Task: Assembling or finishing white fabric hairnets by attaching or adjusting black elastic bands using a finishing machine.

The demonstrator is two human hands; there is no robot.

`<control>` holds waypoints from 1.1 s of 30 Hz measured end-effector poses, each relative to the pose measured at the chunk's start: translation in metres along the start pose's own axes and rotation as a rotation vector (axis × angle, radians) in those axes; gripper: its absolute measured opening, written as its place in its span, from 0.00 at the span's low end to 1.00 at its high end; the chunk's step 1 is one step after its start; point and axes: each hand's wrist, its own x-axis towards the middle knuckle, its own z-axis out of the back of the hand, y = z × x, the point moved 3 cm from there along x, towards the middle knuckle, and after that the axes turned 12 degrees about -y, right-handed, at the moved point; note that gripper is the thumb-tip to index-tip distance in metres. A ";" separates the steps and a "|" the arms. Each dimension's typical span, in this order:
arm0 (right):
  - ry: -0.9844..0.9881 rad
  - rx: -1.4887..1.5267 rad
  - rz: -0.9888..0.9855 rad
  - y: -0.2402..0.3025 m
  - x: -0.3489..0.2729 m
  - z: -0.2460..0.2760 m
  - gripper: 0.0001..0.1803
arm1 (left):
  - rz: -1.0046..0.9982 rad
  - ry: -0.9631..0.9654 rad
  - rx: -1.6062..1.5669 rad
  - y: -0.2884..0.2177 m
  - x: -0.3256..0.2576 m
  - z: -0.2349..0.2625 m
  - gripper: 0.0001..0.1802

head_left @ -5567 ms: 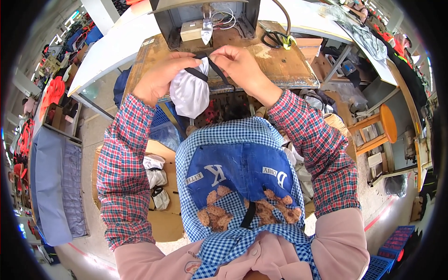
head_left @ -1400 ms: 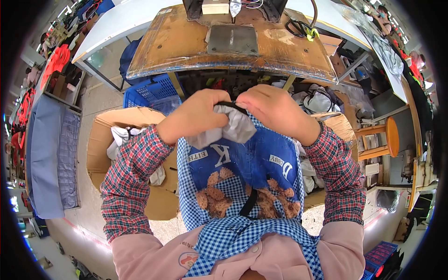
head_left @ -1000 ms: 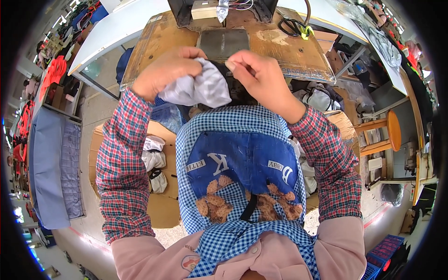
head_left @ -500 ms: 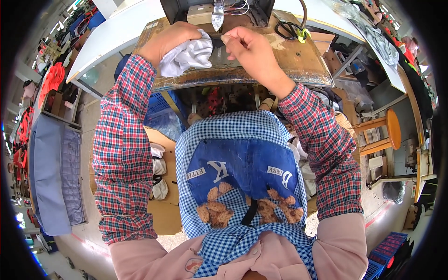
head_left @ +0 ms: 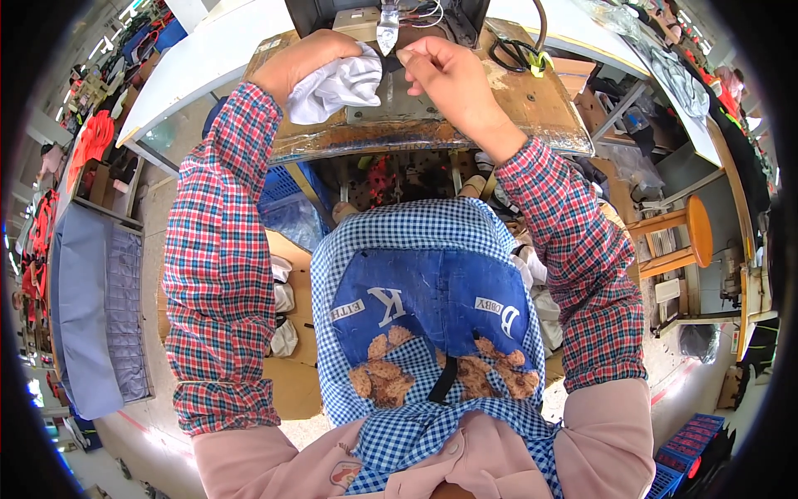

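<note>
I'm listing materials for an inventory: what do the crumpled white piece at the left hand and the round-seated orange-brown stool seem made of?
The white piece looks like matte fabric, fibre unclear: it hangs in soft folds. The stool is probably varnished wood, from its warm tone and smooth look.

The person's bare left grip [head_left: 309, 63] clutches a crumpled white fabric piece [head_left: 342, 88] over the worn brown wooden surface [head_left: 544, 112]; the bare right grip [head_left: 449, 81] pinches a flat black fabric band [head_left: 391, 65] beside it, near a pointed silver metal machine part [head_left: 387, 33]. A blue-and-white checked cloth apron [head_left: 424, 218] spreads below; a round-seated orange wooden stool [head_left: 700, 231] stands at right.
</note>
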 end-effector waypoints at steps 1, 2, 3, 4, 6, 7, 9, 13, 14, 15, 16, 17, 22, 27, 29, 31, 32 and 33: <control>-0.001 -0.002 0.000 0.000 0.000 0.001 0.13 | -0.012 -0.033 -0.036 0.000 -0.001 0.000 0.15; 0.000 -0.003 0.002 0.001 0.000 0.001 0.13 | -0.023 -0.068 -0.070 0.001 -0.002 0.001 0.15; 0.002 -0.005 0.004 0.002 0.000 0.001 0.13 | -0.023 -0.069 -0.070 0.002 -0.001 0.003 0.15; 0.002 -0.005 0.005 0.003 0.000 0.001 0.13 | -0.033 -0.004 -0.007 0.003 0.002 0.004 0.15; 0.005 -0.002 -0.008 0.003 0.000 0.001 0.13 | -0.042 0.059 0.056 0.006 0.003 0.007 0.15; 0.006 -0.001 -0.006 0.004 0.000 0.001 0.13 | -0.092 0.073 0.121 0.006 0.002 0.008 0.15; 0.012 0.020 -0.040 0.000 0.002 0.003 0.13 | -0.145 0.088 0.184 0.001 0.000 0.003 0.17; 0.019 0.047 -0.076 -0.003 0.004 0.006 0.14 | 0.118 -0.090 -0.082 0.006 -0.004 0.003 0.23; 0.036 0.101 -0.112 -0.004 0.005 0.004 0.14 | 0.133 -0.104 -0.120 0.008 -0.006 0.004 0.24; 0.053 0.153 -0.148 -0.005 0.005 0.003 0.14 | 0.134 -0.106 -0.118 0.009 -0.008 0.003 0.24; 0.054 0.155 -0.146 -0.006 0.005 0.003 0.14 | 0.176 -0.149 -0.178 0.012 -0.012 0.003 0.23; 0.069 0.210 -0.212 -0.006 0.002 0.004 0.13 | 0.215 -0.189 -0.242 0.010 -0.015 0.001 0.22; 0.157 0.363 -0.409 -0.001 -0.029 0.003 0.13 | 0.330 -0.104 -0.559 -0.003 -0.044 -0.023 0.19; 0.284 0.675 -0.685 0.019 -0.074 -0.010 0.19 | 0.435 -0.024 -0.717 -0.031 -0.083 -0.048 0.20; 0.259 0.730 -0.731 0.028 -0.085 -0.013 0.16 | 0.424 0.006 -0.743 -0.031 -0.089 -0.048 0.20; 0.239 0.691 -0.722 0.030 -0.087 -0.013 0.15 | 0.168 -0.050 -0.305 -0.041 -0.096 -0.036 0.22; 0.209 0.650 -0.718 0.031 -0.089 -0.010 0.14 | 0.162 -0.048 -0.304 -0.051 -0.100 -0.037 0.22; 0.164 0.564 -0.718 0.032 -0.089 -0.009 0.12 | 0.028 -0.242 -0.134 -0.068 -0.106 -0.034 0.23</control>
